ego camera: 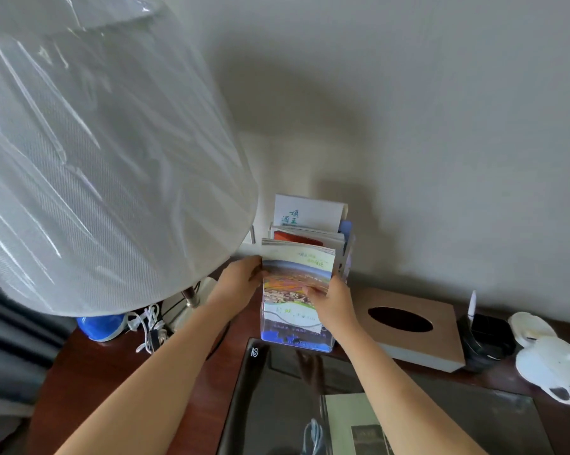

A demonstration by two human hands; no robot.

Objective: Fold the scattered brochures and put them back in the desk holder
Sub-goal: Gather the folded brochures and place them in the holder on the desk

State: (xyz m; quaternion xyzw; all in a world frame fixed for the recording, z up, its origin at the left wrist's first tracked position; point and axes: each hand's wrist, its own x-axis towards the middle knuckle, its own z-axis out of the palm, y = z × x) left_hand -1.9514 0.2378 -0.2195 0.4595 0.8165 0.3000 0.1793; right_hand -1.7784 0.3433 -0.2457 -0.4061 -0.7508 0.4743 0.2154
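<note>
A clear tiered desk holder (346, 257) stands against the wall at the back of the desk. Its rear tiers hold a white brochure with green characters (306, 211) and a red-covered one (296, 236). In the front tier stands a stack of colourful brochures (298, 274). My left hand (239, 277) grips the stack's left edge. My right hand (331, 302) grips its right side, fingers across the cover. The stack's lower part sits inside the front pocket.
A large lampshade wrapped in plastic (96, 152) fills the left. A tan tissue box (411, 326) and a black pen holder (485, 336) stand right of the holder, with white items (546, 359) beyond. A dark desk pad (277, 399) lies in front, a paper (352, 421) on it.
</note>
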